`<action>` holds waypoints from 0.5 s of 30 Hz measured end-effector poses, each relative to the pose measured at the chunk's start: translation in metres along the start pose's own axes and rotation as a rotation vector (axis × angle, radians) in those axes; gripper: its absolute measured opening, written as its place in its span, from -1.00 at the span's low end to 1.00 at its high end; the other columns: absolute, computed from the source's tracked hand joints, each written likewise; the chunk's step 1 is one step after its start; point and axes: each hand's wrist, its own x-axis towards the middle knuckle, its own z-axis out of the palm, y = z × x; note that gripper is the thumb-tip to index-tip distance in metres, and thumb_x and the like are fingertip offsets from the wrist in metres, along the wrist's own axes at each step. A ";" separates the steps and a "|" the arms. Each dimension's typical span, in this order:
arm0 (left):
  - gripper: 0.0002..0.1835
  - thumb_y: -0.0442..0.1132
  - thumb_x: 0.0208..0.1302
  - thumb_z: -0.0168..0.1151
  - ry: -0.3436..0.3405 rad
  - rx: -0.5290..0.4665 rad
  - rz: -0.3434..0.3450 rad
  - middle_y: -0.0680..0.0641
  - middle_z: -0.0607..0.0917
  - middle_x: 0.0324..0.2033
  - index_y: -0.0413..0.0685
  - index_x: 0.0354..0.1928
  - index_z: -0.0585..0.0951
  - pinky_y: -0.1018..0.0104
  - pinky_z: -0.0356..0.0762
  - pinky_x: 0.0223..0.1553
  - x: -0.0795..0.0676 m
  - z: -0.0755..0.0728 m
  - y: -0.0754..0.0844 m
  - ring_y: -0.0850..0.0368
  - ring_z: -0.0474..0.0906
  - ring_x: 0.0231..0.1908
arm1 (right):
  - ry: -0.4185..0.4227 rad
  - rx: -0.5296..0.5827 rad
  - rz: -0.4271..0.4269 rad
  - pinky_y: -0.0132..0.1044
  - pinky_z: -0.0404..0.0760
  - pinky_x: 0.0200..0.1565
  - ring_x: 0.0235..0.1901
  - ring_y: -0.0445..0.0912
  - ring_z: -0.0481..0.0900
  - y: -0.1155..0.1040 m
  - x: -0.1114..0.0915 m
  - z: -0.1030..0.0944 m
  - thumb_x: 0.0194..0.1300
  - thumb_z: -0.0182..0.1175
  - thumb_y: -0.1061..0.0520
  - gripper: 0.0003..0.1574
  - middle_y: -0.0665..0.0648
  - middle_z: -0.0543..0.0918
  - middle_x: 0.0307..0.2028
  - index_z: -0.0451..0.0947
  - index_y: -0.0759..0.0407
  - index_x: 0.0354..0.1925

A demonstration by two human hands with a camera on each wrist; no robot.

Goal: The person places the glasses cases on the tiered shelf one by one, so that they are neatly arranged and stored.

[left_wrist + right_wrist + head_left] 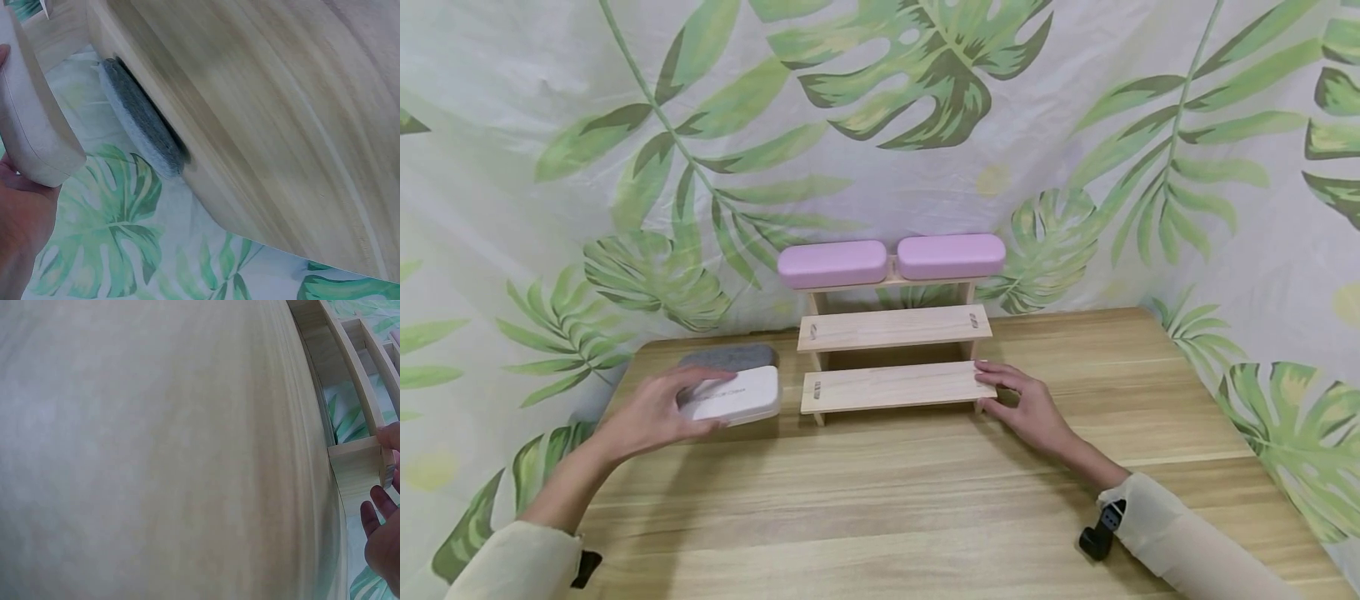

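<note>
In the head view my left hand (658, 410) grips a white hard case (737, 395), thumb on the near side and fingers over the far side. The case (39, 122) is held off the table in the left wrist view. A fuzzy grey case (730, 357) lies on the table just behind it. My right hand (1028, 410) pinches the right end of the lowest board of a three-step wooden rack (895, 387); the right wrist view shows this hand (384, 531) at the board's end. Two pink cases (832, 263) rest side by side on the top step.
The rack stands near the back edge of a wood-grain table (865, 508). Behind it hangs a leaf-patterned cloth (880, 183), which also covers both sides. The middle step (895, 327) and lowest step hold only printed lettering near their ends.
</note>
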 end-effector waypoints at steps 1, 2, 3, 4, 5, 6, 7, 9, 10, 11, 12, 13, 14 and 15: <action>-0.29 -0.12 -0.14 0.76 0.002 -0.001 0.006 -0.03 0.81 -0.06 0.10 0.18 0.74 0.28 0.51 -0.26 0.001 0.000 0.001 0.20 0.58 -0.22 | -0.001 0.000 0.002 -0.59 0.32 0.33 0.41 0.18 0.50 0.000 0.000 0.000 0.26 0.50 0.33 -0.47 0.18 0.62 0.35 0.71 0.27 0.20; -0.29 -0.12 -0.15 0.76 0.004 -0.002 0.011 -0.03 0.81 -0.06 0.09 0.18 0.74 0.28 0.52 -0.27 0.003 0.000 0.002 0.20 0.59 -0.22 | -0.001 0.000 0.003 -0.60 0.31 0.33 0.41 0.18 0.50 -0.001 0.000 0.000 0.26 0.50 0.32 -0.47 0.18 0.62 0.35 0.71 0.27 0.20; -0.29 -0.13 -0.15 0.75 0.006 -0.003 0.019 -0.04 0.81 -0.06 0.09 0.17 0.74 0.28 0.52 -0.27 0.004 0.001 0.003 0.19 0.59 -0.22 | -0.002 0.001 0.006 -0.60 0.31 0.33 0.41 0.17 0.49 -0.001 0.000 -0.001 0.26 0.50 0.32 -0.47 0.17 0.62 0.35 0.71 0.26 0.20; -0.29 -0.14 -0.16 0.75 0.009 -0.002 0.027 -0.04 0.81 -0.06 0.08 0.17 0.74 0.28 0.53 -0.28 0.005 0.001 0.003 0.19 0.60 -0.22 | -0.004 0.003 0.010 -0.60 0.31 0.33 0.42 0.17 0.49 -0.002 0.000 -0.001 0.25 0.50 0.32 -0.47 0.17 0.62 0.35 0.71 0.26 0.20; -0.29 -0.14 -0.16 0.75 0.012 -0.002 0.036 -0.04 0.82 -0.06 0.07 0.17 0.74 0.27 0.54 -0.27 0.007 0.001 0.004 0.18 0.61 -0.22 | -0.005 0.002 0.011 -0.60 0.31 0.33 0.42 0.17 0.49 -0.001 0.000 -0.001 0.25 0.50 0.32 -0.47 0.17 0.62 0.35 0.71 0.26 0.20; -0.29 -0.15 -0.17 0.75 0.015 -0.002 0.043 -0.04 0.82 -0.06 0.06 0.16 0.74 0.26 0.55 -0.26 0.008 0.001 0.005 0.17 0.62 -0.21 | -0.006 0.002 0.013 -0.61 0.31 0.32 0.42 0.17 0.49 -0.001 0.000 -0.001 0.25 0.50 0.32 -0.47 0.17 0.62 0.35 0.71 0.26 0.20; -0.29 -0.15 -0.17 0.75 0.017 -0.002 0.050 -0.04 0.82 -0.06 0.06 0.16 0.75 0.25 0.55 -0.26 0.009 0.001 0.006 0.16 0.63 -0.19 | -0.007 0.000 0.013 -0.61 0.31 0.31 0.42 0.18 0.49 -0.001 0.000 -0.001 0.26 0.50 0.32 -0.47 0.17 0.62 0.35 0.71 0.26 0.20; -0.29 -0.15 -0.18 0.75 0.020 -0.003 0.061 -0.04 0.82 -0.05 0.05 0.15 0.75 0.23 0.57 -0.22 0.012 0.001 0.009 0.14 0.65 -0.17 | -0.007 0.000 0.013 -0.62 0.31 0.31 0.41 0.19 0.49 0.000 0.000 -0.001 0.26 0.50 0.32 -0.47 0.18 0.62 0.35 0.71 0.26 0.20; -0.29 -0.14 -0.18 0.75 0.020 -0.005 0.065 -0.04 0.82 -0.04 0.05 0.15 0.75 0.23 0.57 -0.21 0.013 0.000 0.010 0.13 0.66 -0.15 | -0.005 -0.002 0.011 -0.62 0.31 0.30 0.41 0.19 0.49 0.000 0.000 -0.001 0.26 0.50 0.32 -0.47 0.18 0.62 0.35 0.71 0.26 0.20; -0.29 -0.14 -0.18 0.75 0.019 -0.008 0.068 -0.03 0.82 -0.03 0.06 0.16 0.75 0.22 0.57 -0.19 0.014 0.000 0.012 0.12 0.66 -0.13 | -0.005 -0.001 0.010 -0.62 0.32 0.30 0.41 0.19 0.49 0.000 0.000 0.000 0.26 0.50 0.32 -0.47 0.18 0.62 0.35 0.71 0.26 0.20; -0.30 -0.13 -0.17 0.74 0.018 -0.009 0.070 -0.03 0.82 -0.03 0.07 0.16 0.75 0.21 0.56 -0.18 0.016 0.000 0.013 0.11 0.67 -0.12 | -0.005 0.001 0.010 -0.62 0.32 0.30 0.41 0.19 0.49 -0.001 0.000 -0.001 0.25 0.50 0.32 -0.47 0.18 0.62 0.35 0.71 0.26 0.20; -0.30 -0.13 -0.17 0.74 0.018 -0.009 0.073 -0.03 0.82 -0.02 0.08 0.16 0.75 0.21 0.57 -0.18 0.017 0.000 0.015 0.11 0.67 -0.12 | -0.004 -0.001 0.006 -0.62 0.31 0.30 0.41 0.19 0.50 0.000 0.000 0.000 0.25 0.50 0.32 -0.47 0.18 0.62 0.35 0.71 0.26 0.20; -0.30 -0.13 -0.16 0.74 0.018 -0.013 0.075 -0.03 0.82 -0.02 0.08 0.16 0.75 0.21 0.57 -0.18 0.018 -0.001 0.017 0.11 0.67 -0.12 | -0.003 -0.003 0.003 -0.62 0.31 0.31 0.41 0.20 0.50 0.000 0.000 0.000 0.25 0.50 0.33 -0.47 0.19 0.63 0.35 0.71 0.26 0.20; -0.31 -0.13 -0.16 0.74 0.019 -0.015 0.076 -0.03 0.82 -0.02 0.08 0.16 0.75 0.20 0.57 -0.19 0.019 -0.001 0.018 0.11 0.67 -0.13 | -0.003 -0.002 0.001 -0.62 0.31 0.31 0.41 0.20 0.50 0.000 0.000 0.000 0.25 0.50 0.33 -0.47 0.19 0.63 0.35 0.71 0.27 0.20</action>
